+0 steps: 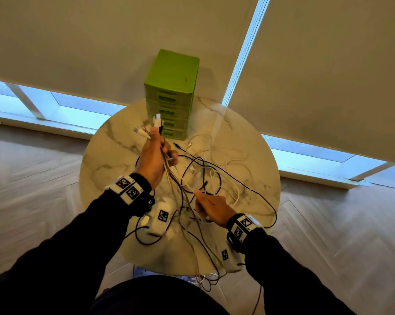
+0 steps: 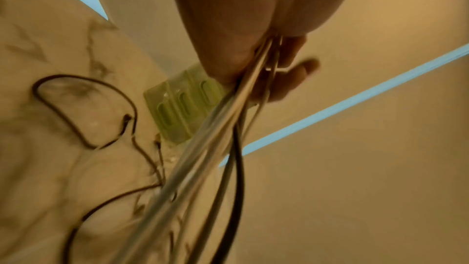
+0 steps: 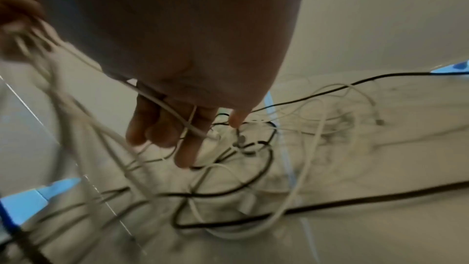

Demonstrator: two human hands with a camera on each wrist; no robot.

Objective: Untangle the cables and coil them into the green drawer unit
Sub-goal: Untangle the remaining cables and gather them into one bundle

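Gathered: left hand (image 1: pixel 154 155) fingers curl round a bunch of white and black cable ends.
Right hand (image 1: pixel 211 206): fingers loosely spread, combing strands below.
Left: tangle on round marble table (image 1: pixel 114 155); green plastic drawer unit (image 1: pixel 171 92) beyond the fingertips, drawers closed, nothing coiled.

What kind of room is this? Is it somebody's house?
Probably a room in a home or office; I cannot tell which. A round marble table stands on a wooden floor, beside low windows covered by pale roller blinds.
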